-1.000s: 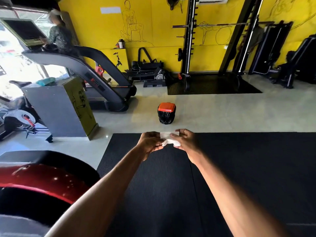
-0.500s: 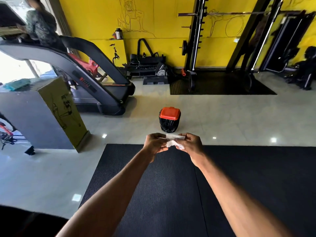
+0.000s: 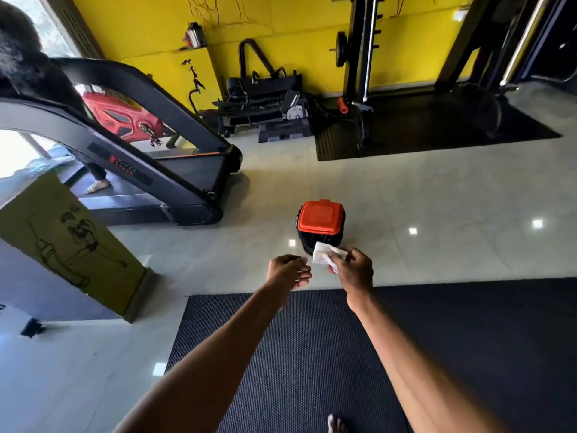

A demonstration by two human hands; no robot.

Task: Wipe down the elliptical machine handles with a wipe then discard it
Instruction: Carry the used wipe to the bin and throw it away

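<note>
A white wipe [image 3: 324, 257] is pinched in my right hand [image 3: 354, 270], held out in front of me just short of a small black bin [image 3: 312, 242] with a closed orange lid [image 3: 320, 216]. The bin stands on the pale tiled floor beyond the mat. My left hand [image 3: 288, 271] is a little to the left of the wipe, apart from it, fingers curled with nothing visibly in them. The elliptical machine is out of view.
A black rubber mat [image 3: 312, 354] lies under me, my bare toes [image 3: 335, 425] at its near edge. A treadmill [image 3: 150, 170] with a person on it stands at the left, next to a yellow and grey box stand [image 3: 68, 245]. Weight racks line the yellow back wall.
I have walked closer to the bin. My left hand has let go of the wipe, which both hands held before; only my right hand holds it now.
</note>
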